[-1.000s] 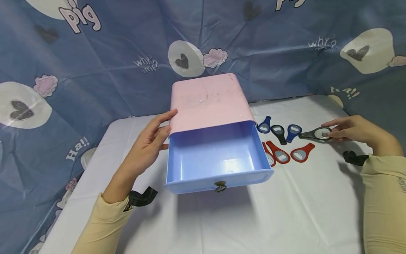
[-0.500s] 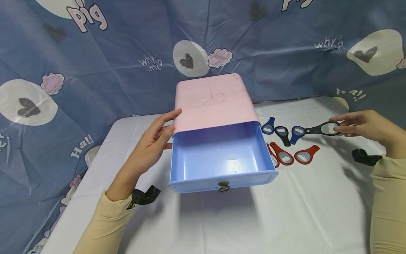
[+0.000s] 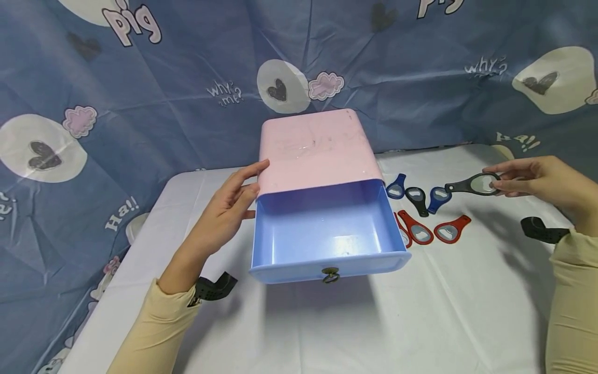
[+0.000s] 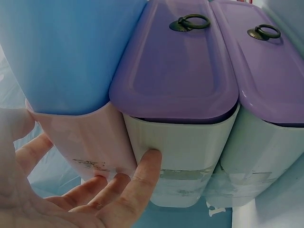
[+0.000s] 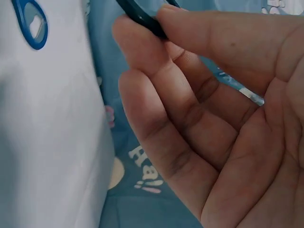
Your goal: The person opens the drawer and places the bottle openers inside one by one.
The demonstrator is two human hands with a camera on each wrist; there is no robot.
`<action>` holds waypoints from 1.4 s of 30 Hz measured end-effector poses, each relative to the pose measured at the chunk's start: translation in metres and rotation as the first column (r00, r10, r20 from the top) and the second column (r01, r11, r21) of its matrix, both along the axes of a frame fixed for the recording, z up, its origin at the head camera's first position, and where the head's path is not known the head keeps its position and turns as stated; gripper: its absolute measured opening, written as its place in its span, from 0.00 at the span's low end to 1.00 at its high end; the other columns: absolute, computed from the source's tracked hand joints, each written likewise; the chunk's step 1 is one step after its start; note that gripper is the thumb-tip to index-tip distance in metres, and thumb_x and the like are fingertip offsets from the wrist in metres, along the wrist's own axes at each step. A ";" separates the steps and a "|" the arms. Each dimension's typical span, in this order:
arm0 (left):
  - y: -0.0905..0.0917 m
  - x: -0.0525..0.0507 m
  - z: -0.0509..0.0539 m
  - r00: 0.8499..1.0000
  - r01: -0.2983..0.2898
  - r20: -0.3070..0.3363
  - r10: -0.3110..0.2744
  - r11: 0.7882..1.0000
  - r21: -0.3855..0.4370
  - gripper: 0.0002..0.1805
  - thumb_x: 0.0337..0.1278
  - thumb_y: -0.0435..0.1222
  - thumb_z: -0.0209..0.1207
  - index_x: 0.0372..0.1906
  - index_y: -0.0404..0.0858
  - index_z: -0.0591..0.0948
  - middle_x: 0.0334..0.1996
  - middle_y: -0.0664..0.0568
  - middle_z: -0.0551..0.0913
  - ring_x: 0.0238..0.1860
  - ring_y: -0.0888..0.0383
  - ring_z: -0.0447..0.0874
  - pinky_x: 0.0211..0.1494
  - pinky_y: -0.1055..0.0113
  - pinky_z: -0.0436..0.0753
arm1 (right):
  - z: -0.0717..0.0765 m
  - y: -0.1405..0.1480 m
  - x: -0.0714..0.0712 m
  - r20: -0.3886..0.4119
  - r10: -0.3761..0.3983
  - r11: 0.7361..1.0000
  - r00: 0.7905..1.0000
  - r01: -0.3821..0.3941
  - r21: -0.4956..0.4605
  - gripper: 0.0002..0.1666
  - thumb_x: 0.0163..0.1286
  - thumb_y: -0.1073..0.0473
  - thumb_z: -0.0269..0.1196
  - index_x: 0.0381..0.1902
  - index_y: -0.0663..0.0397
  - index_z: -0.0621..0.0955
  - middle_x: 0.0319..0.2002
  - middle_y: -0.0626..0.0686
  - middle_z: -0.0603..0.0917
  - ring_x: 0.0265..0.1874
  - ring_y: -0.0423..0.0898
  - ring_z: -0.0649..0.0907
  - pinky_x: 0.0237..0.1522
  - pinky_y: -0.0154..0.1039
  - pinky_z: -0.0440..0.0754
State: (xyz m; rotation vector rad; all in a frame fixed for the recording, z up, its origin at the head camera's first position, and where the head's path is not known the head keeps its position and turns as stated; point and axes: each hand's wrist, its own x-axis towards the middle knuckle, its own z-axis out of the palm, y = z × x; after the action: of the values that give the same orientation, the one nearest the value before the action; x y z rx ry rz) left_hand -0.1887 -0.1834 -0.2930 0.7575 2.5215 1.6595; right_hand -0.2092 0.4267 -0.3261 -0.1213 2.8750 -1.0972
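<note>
My left hand (image 3: 221, 210) rests against the left side of a drawer cabinet with a pink top casing (image 3: 317, 148). In the left wrist view, its fingers touch the pink casing (image 4: 90, 137) and the pale green casing (image 4: 183, 147) beside it. The light blue top drawer (image 3: 289, 270) is pulled out, with nothing inside. My right hand (image 3: 544, 179) pinches a black bottle opener (image 3: 462, 187) by its round end, above the table at the right. In the right wrist view, only part of that opener (image 5: 140, 16) shows between thumb and fingertips.
Right of the cabinet lie two blue openers (image 3: 439, 197), a black opener (image 3: 417, 200) and red openers (image 3: 448, 230), one partly hidden by the drawer. Lower purple drawers (image 4: 175, 71) with ring pulls are closed. A patterned blue curtain (image 3: 187, 119) hangs behind the white table (image 3: 444, 311).
My right hand has lifted the black bottle opener off the table, up and slightly right. My left hand stays against the cabinet; the head view has shifted a little.
</note>
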 end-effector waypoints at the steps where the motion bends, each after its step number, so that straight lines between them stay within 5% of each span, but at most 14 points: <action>1: 0.000 0.000 0.000 1.000 0.001 0.000 -0.001 1.000 0.000 0.27 0.88 0.43 0.47 0.84 0.56 0.66 0.83 0.58 0.61 0.76 0.45 0.75 0.63 0.48 0.89 | 0.001 -0.001 0.000 -0.007 0.001 1.000 1.000 -0.002 -0.011 0.26 0.79 0.61 0.67 0.58 0.16 0.83 0.35 0.31 0.89 0.33 0.33 0.88 0.36 0.27 0.86; 7: 0.000 0.000 -0.001 1.000 0.004 -0.003 -0.004 1.000 0.006 0.27 0.89 0.43 0.47 0.84 0.57 0.66 0.83 0.58 0.62 0.75 0.45 0.75 0.61 0.57 0.90 | 0.004 -0.004 0.003 -0.058 -0.010 0.995 0.998 0.004 -0.099 0.24 0.79 0.65 0.65 0.62 0.28 0.85 0.37 0.31 0.91 0.35 0.34 0.90 0.36 0.28 0.89; 16: 0.000 -0.002 -0.001 1.000 0.003 -0.005 -0.003 1.000 0.003 0.27 0.89 0.43 0.47 0.84 0.57 0.66 0.82 0.58 0.62 0.74 0.46 0.76 0.63 0.41 0.87 | 0.009 -0.010 0.002 -0.105 0.002 0.992 0.995 -0.015 -0.127 0.24 0.79 0.68 0.64 0.63 0.33 0.84 0.43 0.24 0.89 0.35 0.33 0.91 0.36 0.29 0.89; 26: 0.000 -0.001 -0.001 1.000 -0.002 -0.005 0.002 1.000 -0.009 0.27 0.88 0.44 0.47 0.83 0.58 0.66 0.83 0.58 0.62 0.75 0.47 0.75 0.63 0.48 0.89 | 0.019 -0.022 0.008 -0.181 0.007 0.987 0.983 -0.036 -0.159 0.24 0.76 0.72 0.66 0.62 0.44 0.87 0.46 0.26 0.88 0.33 0.36 0.90 0.35 0.28 0.88; 32: 0.001 -0.001 0.000 1.000 0.008 -0.009 -0.008 1.000 -0.005 0.27 0.88 0.43 0.48 0.83 0.57 0.66 0.82 0.57 0.62 0.76 0.48 0.75 0.64 0.40 0.88 | 0.034 -0.030 0.012 -0.203 -0.001 0.987 0.979 -0.032 -0.159 0.25 0.74 0.72 0.68 0.63 0.46 0.87 0.45 0.30 0.88 0.33 0.36 0.90 0.35 0.26 0.87; 42: 0.001 0.000 -0.001 1.000 -0.014 0.000 0.014 1.000 -0.013 0.27 0.88 0.44 0.48 0.83 0.58 0.66 0.83 0.56 0.62 0.77 0.45 0.74 0.63 0.37 0.87 | 0.064 -0.050 0.007 -0.207 0.092 0.988 0.974 -0.116 -0.106 0.23 0.75 0.71 0.67 0.64 0.51 0.86 0.41 0.36 0.93 0.36 0.36 0.91 0.34 0.28 0.87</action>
State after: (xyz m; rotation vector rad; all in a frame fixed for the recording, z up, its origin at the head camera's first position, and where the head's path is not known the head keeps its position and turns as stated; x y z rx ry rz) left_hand -0.1890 -0.1828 -0.2943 0.7408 2.5404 1.6453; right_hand -0.2018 0.3766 -0.2620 -0.4076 2.9341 -1.3033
